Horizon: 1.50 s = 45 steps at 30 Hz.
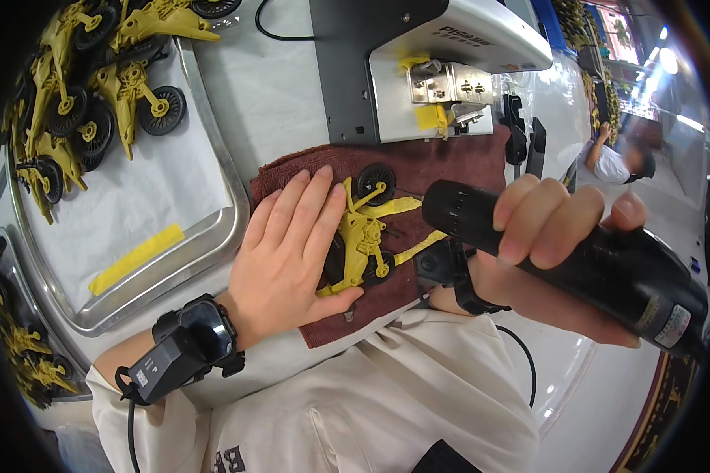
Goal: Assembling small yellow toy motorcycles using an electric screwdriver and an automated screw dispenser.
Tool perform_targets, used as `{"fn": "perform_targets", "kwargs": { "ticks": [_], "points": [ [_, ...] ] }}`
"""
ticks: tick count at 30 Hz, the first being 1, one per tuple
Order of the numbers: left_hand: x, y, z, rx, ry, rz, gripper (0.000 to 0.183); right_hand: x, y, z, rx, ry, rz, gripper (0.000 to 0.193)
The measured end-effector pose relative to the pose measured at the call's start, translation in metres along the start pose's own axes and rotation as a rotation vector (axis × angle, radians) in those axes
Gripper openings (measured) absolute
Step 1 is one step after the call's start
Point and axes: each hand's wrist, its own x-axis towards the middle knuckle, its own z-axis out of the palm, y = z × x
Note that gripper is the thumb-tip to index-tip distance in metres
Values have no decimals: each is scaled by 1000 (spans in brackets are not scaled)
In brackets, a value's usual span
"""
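Observation:
My left hand lies flat on a dark red cloth, fingers stretched out. Its index finger and thumb touch the edge of a yellow toy motorcycle with black spoked wheels, which lies on its side. Part of the toy is covered by that hand. In my right hand is a thick black electric screwdriver, fingers wrapped round its barrel. The tool slants over the cloth, its ribbed front end just right of the toy. Its tip cannot be made out.
A grey and black machine with a small metal head stands behind the cloth. At left, a metal tray carries several yellow toy motorcycles; a second tray holds more. Another person is at far right.

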Motion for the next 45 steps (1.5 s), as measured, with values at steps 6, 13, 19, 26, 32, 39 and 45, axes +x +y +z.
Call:
{"fn": "perform_targets", "kwargs": {
  "ticks": [6,13,19,26,32,39,45],
  "points": [
    [1,1,-3,-33,32,65,97,-7,8,9,-74,196,-51,95],
    [1,-2,-1,21,-44,107,90,17,-12,-9,23,69,-48,93],
    [2,-3,-1,28,-21,125,88,13,5,7,44,32,112,105],
    [2,-3,-1,13,-14,133,86,7,12,3,-27,-45,111,109],
    [1,-4,0,13,-18,131,87,3,23,0,-10,1,64,108],
    [1,-4,1,-4,-17,138,84,0,25,2,24,58,5,107],
    [1,-5,1,-10,-21,131,84,-2,26,-4,-19,47,67,106]
  ]
}}
